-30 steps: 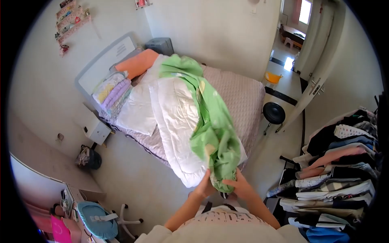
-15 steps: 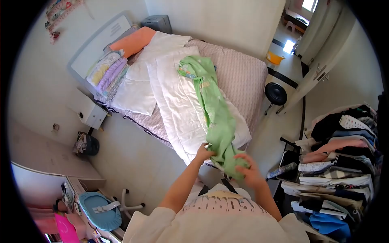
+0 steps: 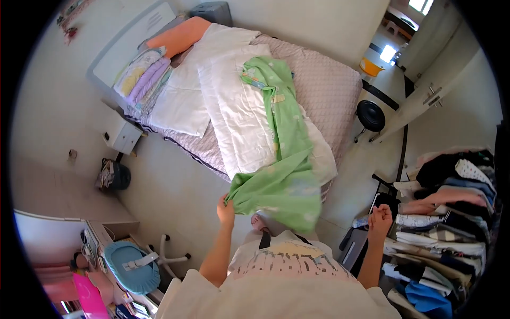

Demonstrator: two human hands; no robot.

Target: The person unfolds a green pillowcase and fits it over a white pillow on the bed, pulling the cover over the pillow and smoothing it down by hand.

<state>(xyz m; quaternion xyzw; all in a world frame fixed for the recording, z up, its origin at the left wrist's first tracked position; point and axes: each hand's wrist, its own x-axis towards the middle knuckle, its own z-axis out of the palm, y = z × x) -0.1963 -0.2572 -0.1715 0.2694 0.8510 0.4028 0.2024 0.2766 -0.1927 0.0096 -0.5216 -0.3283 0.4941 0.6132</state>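
Observation:
A green patterned duvet cover (image 3: pixel 291 154) lies in a long strip over a white quilt (image 3: pixel 239 122) on the bed, its near end spread and hanging past the bed's edge. My left hand (image 3: pixel 226 211) is closed on a bunched corner of this cover, pulled out to the left. Off to the right, my right hand (image 3: pixel 380 220) is raised apart from the cover, near the hanging clothes. Its fingers are partly curled and somewhat apart, with nothing seen in them. The cover's loose near edge hangs between my two hands, slightly blurred.
Folded bedding (image 3: pixel 146 80) and an orange pillow (image 3: pixel 183 36) lie by the headboard. A clothes rack (image 3: pixel 446 212) stands close on my right. A black stool (image 3: pixel 371 116) is near the door, and a blue-covered chair (image 3: pixel 132 268) is at lower left.
My left hand has moved left with the cover's corner, spreading its near end. My right hand has let go of the cover and moved right.

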